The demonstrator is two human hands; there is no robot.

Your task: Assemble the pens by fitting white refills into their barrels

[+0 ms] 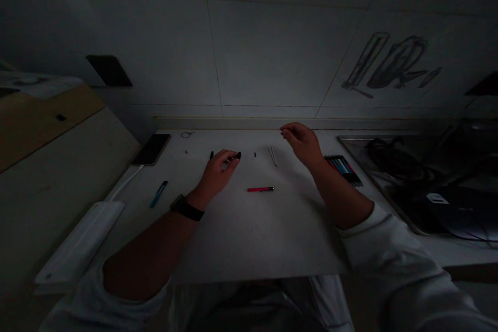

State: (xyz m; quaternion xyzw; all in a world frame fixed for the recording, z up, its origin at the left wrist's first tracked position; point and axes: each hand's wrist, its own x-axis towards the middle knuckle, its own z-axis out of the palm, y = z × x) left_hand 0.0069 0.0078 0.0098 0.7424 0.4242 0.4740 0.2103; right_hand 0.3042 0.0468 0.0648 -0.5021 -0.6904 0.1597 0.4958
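Dark piece (239, 155) sits pinched in the left hand (217, 172), beyond and left of the crosswise red pen (260, 189), axis unclear. The farther right hand (305, 146) hovers beyond and right of that pen, fingers bunched; I cannot tell whether it holds anything. Worktop (249, 244) stretches from pen to near edge.

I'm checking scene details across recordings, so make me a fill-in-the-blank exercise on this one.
The left hand holds a small piece coloured ____.
The pen in the table's middle is mainly ____.
The watch is on the ____ wrist.
The set of pens lies nearer the ____ hand.

Missing words: black; red; left; right.
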